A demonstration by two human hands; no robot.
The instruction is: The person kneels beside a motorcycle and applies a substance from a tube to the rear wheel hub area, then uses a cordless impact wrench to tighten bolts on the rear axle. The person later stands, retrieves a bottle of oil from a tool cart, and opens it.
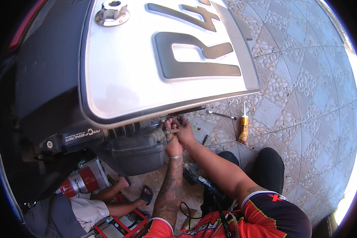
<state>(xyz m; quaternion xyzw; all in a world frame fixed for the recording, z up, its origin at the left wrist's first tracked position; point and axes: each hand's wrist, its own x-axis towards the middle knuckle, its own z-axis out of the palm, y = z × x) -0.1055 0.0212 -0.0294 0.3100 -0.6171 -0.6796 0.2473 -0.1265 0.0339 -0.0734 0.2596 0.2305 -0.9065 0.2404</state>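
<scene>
My left hand (173, 144), with a bracelet at its wrist, reaches up beside a dark ribbed housing (133, 152) under the vehicle. Its fingers are bent together near a small pale fitting (171, 131) at the housing's side. Close against it, my right hand (185, 132) is closed too, its fingertips pinched just below the edge of a large white number plate (123, 75). What the fingertips hold is too small and shaded to name. The plate hides the space above both hands.
A yellow nozzle bottle (244, 129) and a metal bar-like tool (221, 115) lie right on the tiled floor (281, 119). Beneath my arms sits a dark power tool (190, 173). Lower left, another person (55, 216) is beside a red-and-silver container (83, 180) and red-framed trays (123, 226).
</scene>
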